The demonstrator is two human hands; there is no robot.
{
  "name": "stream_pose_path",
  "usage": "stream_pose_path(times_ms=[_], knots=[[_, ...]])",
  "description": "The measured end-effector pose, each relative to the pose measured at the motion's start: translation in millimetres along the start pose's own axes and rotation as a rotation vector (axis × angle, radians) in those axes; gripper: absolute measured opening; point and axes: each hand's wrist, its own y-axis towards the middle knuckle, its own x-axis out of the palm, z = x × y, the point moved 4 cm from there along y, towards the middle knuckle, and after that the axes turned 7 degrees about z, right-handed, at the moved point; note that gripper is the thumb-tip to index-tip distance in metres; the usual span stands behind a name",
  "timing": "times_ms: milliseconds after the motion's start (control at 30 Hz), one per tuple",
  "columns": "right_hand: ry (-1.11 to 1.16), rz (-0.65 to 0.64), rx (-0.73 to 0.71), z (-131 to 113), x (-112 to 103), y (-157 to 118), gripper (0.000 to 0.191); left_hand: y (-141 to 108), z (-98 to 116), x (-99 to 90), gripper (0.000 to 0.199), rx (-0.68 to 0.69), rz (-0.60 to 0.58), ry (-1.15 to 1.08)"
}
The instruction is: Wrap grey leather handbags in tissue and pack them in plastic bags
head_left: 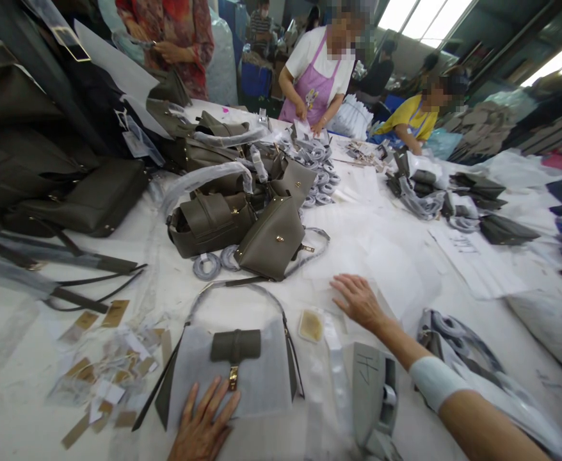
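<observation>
A dark olive handbag [235,346] lies in front of me, its front covered by a sheet of pale wrapping paper [266,381] with the flap and gold clasp showing. My left hand [207,416] rests on that paper just below the clasp, fingers spread. Reaching out to the right, my right hand [358,299] has its fingers stretched over thin white sheets [396,256] on the table; it grips nothing that I can see. A small yellowish block in a clear tray [310,325] sits between the handbag and my right hand. Below my right forearm stands a grey tape dispenser [374,397].
Several olive handbags [214,224] crowd the table's middle, with wrapped straps coiled behind. Tags and small packets [112,371] are scattered at left. Larger bags [79,192] stand far left. More wrapped bags [420,186] lie at right. Co-workers, one in a purple apron [317,83], stand across the table.
</observation>
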Motion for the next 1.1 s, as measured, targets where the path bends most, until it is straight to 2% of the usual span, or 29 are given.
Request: stream_pose_path(times_ms=[67,133,167,233,300,367,467,600,667,733,867,1000,1100], knots=[[0.018,-0.128,-0.024,-15.7,16.9,-33.2,0.023,-1.5,-0.5,1.0,0.048,-0.013,-0.007,-0.002],[-0.071,-0.23,0.08,-11.2,35.1,-64.8,0.022,-2.8,-0.7,1.9,0.049,-0.021,-0.014,-0.003],[-0.139,-0.246,0.167,-2.5,42.6,-77.8,0.026,-3.3,-0.6,2.2,0.05,-0.021,-0.017,-0.002],[-0.259,-0.242,0.338,19.5,54.5,-95.7,0.048,-3.7,-0.3,2.5,0.051,-0.017,-0.02,0.002],[-0.323,-0.255,0.419,37.8,64.6,-101.2,0.066,-3.9,-0.3,2.5,0.051,-0.016,-0.022,0.004],[-0.355,-0.283,0.42,48.0,71.9,-96.3,0.071,-4.0,-0.6,2.4,0.05,-0.019,-0.022,-0.001],[-0.363,-0.287,0.361,50.1,72.0,-82.5,0.067,-3.9,-0.9,2.0,0.049,-0.018,-0.013,-0.003],[-0.256,-0.313,0.203,35.6,60.7,-76.4,0.051,-3.4,-0.3,1.5,0.049,-0.003,-0.004,0.021],[-0.219,-0.297,0.189,27.3,53.0,-76.0,0.043,-3.2,0.1,1.2,0.048,0.004,-0.001,0.033],[-0.184,-0.212,0.228,19.7,44.2,-70.1,0.042,-3.2,0.3,1.0,0.048,0.008,-0.006,0.042],[-0.043,-0.004,0.241,1.2,28.0,-34.1,0.056,-3.0,0.2,0.5,0.049,0.024,-0.021,0.062],[0.06,-0.018,0.284,-10.7,12.5,11.0,0.062,-2.3,0.4,-1.0,0.05,0.032,-0.029,0.068],[0.027,-0.016,0.351,-22.0,-11.9,29.7,0.062,-1.5,2.1,-3.2,0.053,0.035,-0.051,0.068]])
